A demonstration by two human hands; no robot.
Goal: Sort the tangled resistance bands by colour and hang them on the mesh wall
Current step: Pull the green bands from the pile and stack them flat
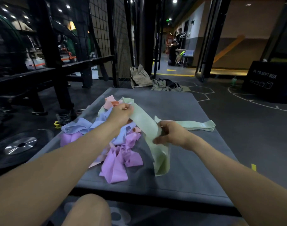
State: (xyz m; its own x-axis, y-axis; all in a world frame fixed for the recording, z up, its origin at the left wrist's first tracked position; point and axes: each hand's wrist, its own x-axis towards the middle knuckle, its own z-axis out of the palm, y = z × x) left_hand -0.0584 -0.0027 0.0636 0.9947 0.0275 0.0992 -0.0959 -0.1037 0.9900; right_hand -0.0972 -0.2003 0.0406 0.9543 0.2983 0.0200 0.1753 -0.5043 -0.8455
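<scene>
A tangled heap of bands lies on a grey mat [196, 168]: purple bands [118, 162] nearest me, blue ones [77, 127] to the left, pink ones [109, 101] at the far side. A long pale green band [146, 124] stretches between my hands. My left hand [120, 112] grips its far part above the heap. My right hand [169, 134] pinches it lower down, and its loose end droops onto the mat. A folded pile of pale green bands [200, 125] lies right of my right hand. The black mesh wall [107, 38] stands behind the mat.
A black bench frame [46, 79] and a weight plate [17, 147] sit to the left. Beige bags [140, 77] lie by the mesh wall's foot. A black soft box [268, 82] stands at the right. Two people are far down the corridor [175, 49].
</scene>
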